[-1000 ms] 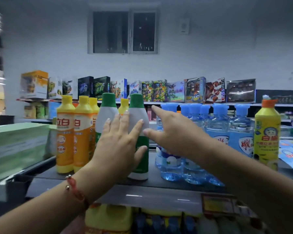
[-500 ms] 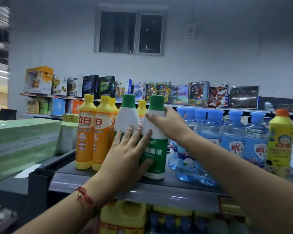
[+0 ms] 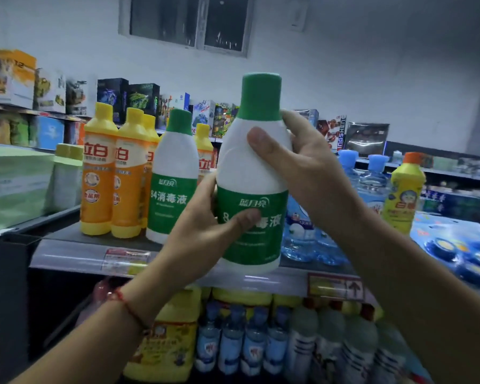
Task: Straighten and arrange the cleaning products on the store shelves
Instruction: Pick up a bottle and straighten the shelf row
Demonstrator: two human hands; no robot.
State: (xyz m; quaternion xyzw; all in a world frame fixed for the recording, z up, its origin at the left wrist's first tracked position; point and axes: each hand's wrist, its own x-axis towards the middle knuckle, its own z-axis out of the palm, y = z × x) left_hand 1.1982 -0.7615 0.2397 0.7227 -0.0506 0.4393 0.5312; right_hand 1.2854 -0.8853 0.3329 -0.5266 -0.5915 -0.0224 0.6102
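Left hand [image 3: 205,231] clamped on lower body of held bottle [image 3: 254,173], thumb across green label, fingers hidden behind. Red cord [image 3: 128,306] round left wrist. Right hand [image 3: 308,167] clamped on upper body – thumb pressed on white shoulder, fingers wrapped behind just under green cap [image 3: 261,95]. Held upright, front & centre, base just over front lip of shelf [image 3: 67,256]; cannot tell if base touches shelf or hangs clear.

Just left, 2nd bottle [image 3: 172,184] of same kind standing on shelf, label facing out. Further left, orange bottles [image 3: 97,173] w/ yellow caps in a tight row, touching each other; one more yellow cap [image 3: 203,133] showing behind, btwn the two green-capped ones. Pale green-topped container [image 3: 67,176] at far left end, beside green box [image 3: 14,187].

Right of hands, water bottles [image 3: 372,178] w/ blue caps, partly hidden by right forearm. Past them, yellow bottle [image 3: 405,195] w/ orange cap, standing alone – near blue pack [image 3: 455,245] lying flat at right edge.

Price tags [image 3: 125,259] on shelf lip. Lower shelf: yellow jug [image 3: 166,342] at left, row of small bottles [image 3: 261,342] to its right, blurred.

Far back, toy boxes [image 3: 114,98] lined on wall shelf; window [image 3: 189,23] above in white wall.
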